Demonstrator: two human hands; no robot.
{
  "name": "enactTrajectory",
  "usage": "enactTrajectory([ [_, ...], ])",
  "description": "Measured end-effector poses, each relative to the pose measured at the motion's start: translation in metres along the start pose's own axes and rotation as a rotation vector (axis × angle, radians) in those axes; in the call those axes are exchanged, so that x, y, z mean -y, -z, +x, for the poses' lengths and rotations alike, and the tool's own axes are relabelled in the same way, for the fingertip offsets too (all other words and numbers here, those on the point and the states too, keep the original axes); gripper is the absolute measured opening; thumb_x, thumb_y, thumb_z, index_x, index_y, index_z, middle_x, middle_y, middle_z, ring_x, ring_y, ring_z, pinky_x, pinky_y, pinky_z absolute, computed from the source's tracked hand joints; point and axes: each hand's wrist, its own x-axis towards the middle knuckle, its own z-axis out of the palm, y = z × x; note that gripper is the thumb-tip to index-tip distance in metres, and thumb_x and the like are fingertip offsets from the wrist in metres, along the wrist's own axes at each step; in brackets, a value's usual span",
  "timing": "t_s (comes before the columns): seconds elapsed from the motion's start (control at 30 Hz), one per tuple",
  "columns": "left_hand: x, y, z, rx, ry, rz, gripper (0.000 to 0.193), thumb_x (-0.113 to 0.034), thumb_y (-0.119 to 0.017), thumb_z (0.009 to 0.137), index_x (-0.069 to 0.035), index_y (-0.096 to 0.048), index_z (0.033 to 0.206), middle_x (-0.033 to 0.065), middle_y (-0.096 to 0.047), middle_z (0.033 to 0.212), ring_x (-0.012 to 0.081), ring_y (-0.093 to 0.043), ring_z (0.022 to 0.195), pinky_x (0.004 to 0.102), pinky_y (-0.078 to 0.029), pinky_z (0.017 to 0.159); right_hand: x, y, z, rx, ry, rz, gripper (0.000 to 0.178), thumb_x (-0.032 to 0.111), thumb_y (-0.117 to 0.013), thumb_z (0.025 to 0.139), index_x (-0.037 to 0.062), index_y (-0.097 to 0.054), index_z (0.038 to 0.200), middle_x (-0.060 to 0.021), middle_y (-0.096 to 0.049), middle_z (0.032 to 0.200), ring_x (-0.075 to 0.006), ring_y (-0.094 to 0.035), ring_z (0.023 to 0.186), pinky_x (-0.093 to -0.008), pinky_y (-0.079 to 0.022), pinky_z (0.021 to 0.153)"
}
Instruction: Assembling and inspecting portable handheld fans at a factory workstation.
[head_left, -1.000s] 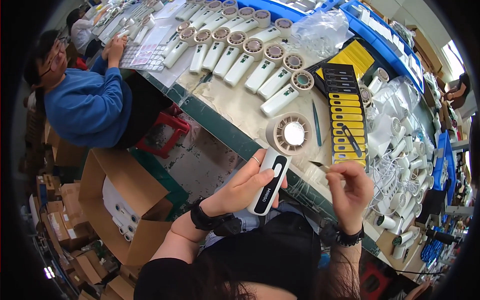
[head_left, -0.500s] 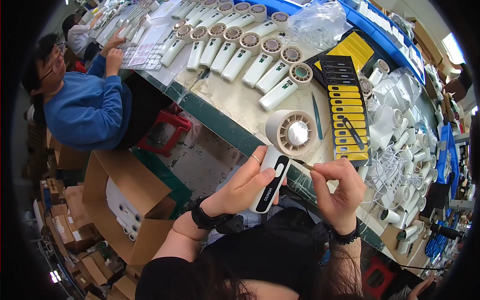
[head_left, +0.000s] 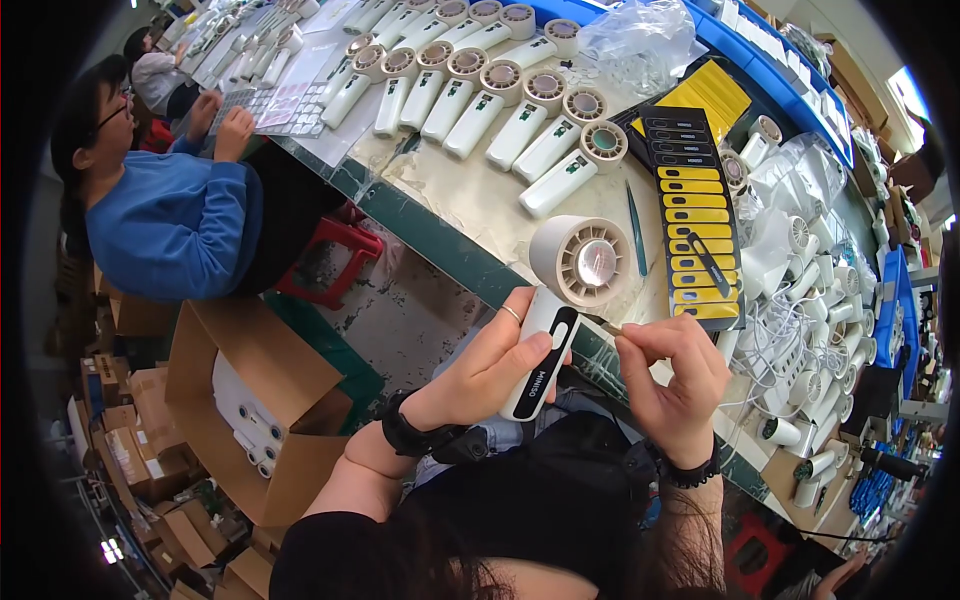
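My left hand [head_left: 483,368] is wrapped round the handle of a white handheld fan [head_left: 548,258], thumb along its front. A glossy black panel label [head_left: 541,375] with a white oval gap covers part of the handle. The fan's round slotted head, with a shiny centre disc, points up and away over the table edge. My right hand [head_left: 680,375] pinches a thin dark pointed tool [head_left: 598,320], apparently tweezers, between thumb and forefinger. Its tip is close to the right side of the fan, beside the head; I cannot tell whether it touches.
A sheet of black labels with bared yellow backing [head_left: 695,215] lies beyond my right hand, a small black tool [head_left: 708,265] on it. Green tweezers [head_left: 636,230] rest beside it. Rows of fans [head_left: 470,125] line the table. An open carton [head_left: 255,350] stands left, near a person in blue [head_left: 185,215].
The fan and my left hand have shifted very slightly upward. My right hand keeps its pinch nearly in place. At the left, the person in blue has raised their head and moved their hands.
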Motion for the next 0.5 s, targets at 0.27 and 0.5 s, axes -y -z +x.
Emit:
enactTrajectory([
  [0.27,0.002,0.002,-0.001,-0.103,-0.106,0.372,0.039,-0.019,-0.037,0.097,0.005,-0.032,0.127,0.0187,-0.057,0.094,0.0252,-0.057,0.081,0.033,-0.044,0.073,0.016,0.011,0.016,0.147,-0.01,-0.233,0.014,-0.005,-0.068,0.073,0.0012,-0.062,0.084,-0.0074,-0.057,0.07,-0.0183,-0.055,0.059,-0.0279,-0.044,0.052],
  [0.5,0.0,-0.001,-0.002,-0.136,-0.118,0.446,0.037,-0.019,-0.037,0.097,0.005,-0.034,0.125,0.0197,-0.057,0.09,0.0272,-0.057,0.08,0.034,-0.043,0.073,0.006,0.012,0.018,0.205,0.049,-0.257,0.012,-0.001,-0.067,0.075,0.0016,-0.063,0.086,-0.0084,-0.055,0.069,-0.0206,-0.054,0.059,-0.031,-0.043,0.052],
])
